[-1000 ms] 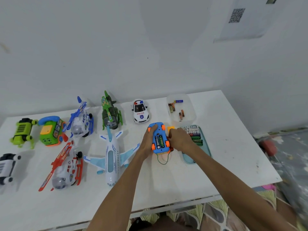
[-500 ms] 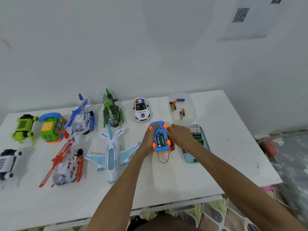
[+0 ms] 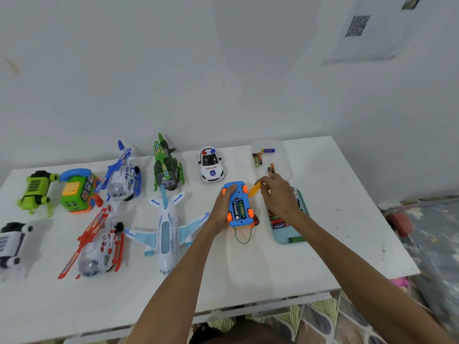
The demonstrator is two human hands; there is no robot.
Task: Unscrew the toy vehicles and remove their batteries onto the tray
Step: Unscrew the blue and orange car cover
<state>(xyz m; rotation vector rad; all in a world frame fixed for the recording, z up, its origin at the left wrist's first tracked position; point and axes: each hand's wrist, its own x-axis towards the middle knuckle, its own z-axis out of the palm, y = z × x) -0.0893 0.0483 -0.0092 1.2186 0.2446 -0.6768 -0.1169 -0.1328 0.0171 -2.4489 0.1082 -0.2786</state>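
left hand (image 3: 221, 209) clamps the blue car (image 3: 238, 192) belly-up on the table (image 3: 273, 269), fingers wrapped over its far end so it can't skate while i work the bay. right hand (image 3: 280, 197) sits just beside it, thumb and forefinger pinching the orange battery cover (image 3: 254, 190), held clear of the car. bay is open: two batteries (image 3: 239, 208) seated side by side in it, not out yet. my read: park the cover, then pry the cells and drop them on the teal tray (image 3: 283, 235), which sits just right of the car, under my right wrist, so the transfer is short. tray holds a row of batteries (image 3: 277, 219) (a few more lie loose in the clear tub (image 3: 285, 160) behind it). green cord loop (image 3: 244, 238) hangs off the car's near end, could snag. readable text: "police" on the white car (image 3: 211, 167). print on the batteries and on the plane (image 3: 166, 229) is too small to read. qr code sheet (image 3: 357, 26) on the wall, no legible words
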